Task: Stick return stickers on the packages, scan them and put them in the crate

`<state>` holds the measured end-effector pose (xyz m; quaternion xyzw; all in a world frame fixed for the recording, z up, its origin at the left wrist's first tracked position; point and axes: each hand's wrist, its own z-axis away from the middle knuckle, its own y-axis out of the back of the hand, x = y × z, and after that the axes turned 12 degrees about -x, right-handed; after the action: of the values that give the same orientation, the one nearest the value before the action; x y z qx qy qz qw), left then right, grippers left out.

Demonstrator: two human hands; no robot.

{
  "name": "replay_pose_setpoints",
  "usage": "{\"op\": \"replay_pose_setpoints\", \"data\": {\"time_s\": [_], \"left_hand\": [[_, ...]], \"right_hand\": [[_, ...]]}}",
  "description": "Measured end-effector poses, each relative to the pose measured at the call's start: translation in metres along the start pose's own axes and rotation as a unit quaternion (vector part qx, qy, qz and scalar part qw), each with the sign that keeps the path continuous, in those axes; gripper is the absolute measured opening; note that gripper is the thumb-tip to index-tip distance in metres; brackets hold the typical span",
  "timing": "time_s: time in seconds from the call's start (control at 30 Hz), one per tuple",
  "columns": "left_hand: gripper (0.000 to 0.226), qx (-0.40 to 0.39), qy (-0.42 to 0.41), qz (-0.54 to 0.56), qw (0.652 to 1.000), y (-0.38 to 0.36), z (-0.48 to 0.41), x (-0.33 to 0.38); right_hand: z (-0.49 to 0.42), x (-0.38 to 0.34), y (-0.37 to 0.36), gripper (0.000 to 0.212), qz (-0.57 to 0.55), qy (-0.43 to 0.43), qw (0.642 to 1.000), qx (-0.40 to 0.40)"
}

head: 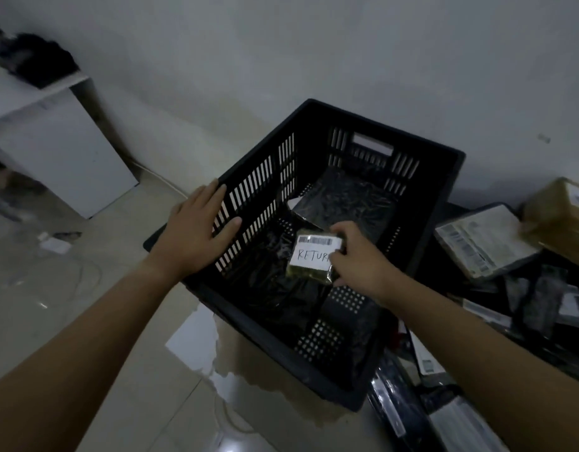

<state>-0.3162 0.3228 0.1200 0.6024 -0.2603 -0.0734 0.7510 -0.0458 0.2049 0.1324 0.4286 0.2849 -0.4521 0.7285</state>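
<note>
Head view. The black slatted crate (pixel 443 148) stands on the tiled floor (pixel 95 288) near a wall. The left hand (pixel 196 231) lies flat on the crate's left rim, fingers straight and slightly spread. The right hand (pixel 358 257) reaches inside the crate, its fingers curled round the right edge of a small package (pixel 309 275). The package bears a barcode label (pixel 319 240) and a white sticker (pixel 312 257) handwritten "RETUR…". Whether the package touches the black mailer bags (pixel 345 203) beneath it cannot be told. More labelled parcels (pixel 477 243) lie piled right of the crate.
</note>
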Motion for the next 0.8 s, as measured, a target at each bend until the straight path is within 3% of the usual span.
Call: {"op": "replay_pose_setpoints", "data": {"time_s": [0.17, 0.27, 0.37, 0.53, 0.7, 0.8], "left_hand": [[0.089, 0.008, -0.016, 0.012, 1.0, -0.002, 0.0, 0.001], [0.088, 0.016, -0.019, 0.018, 1.0, -0.002, 0.001, 0.003], [0.086, 0.023, -0.026, 0.032, 0.999, -0.002, 0.002, 0.004], [0.083, 0.035, -0.03, 0.042, 0.998, -0.003, 0.0, 0.0], [0.085, 0.031, -0.032, 0.04, 0.998, -0.003, 0.0, 0.0], [0.085, 0.032, -0.031, 0.043, 0.998, -0.002, -0.001, 0.0]], "right_hand": [[-0.08, 0.009, -0.03, 0.052, -0.034, -0.133, 0.989, -0.057], [-0.116, 0.017, -0.047, 0.053, -0.103, -0.176, 0.978, -0.053], [-0.142, 0.022, -0.063, 0.047, -0.21, -0.172, 0.962, -0.03], [-0.176, 0.028, -0.078, 0.058, -0.281, -0.151, 0.948, -0.006], [-0.177, 0.031, -0.081, 0.054, -0.205, -0.135, 0.969, -0.024], [-0.165, 0.028, -0.074, 0.065, -0.146, -0.151, 0.977, -0.022]]}}
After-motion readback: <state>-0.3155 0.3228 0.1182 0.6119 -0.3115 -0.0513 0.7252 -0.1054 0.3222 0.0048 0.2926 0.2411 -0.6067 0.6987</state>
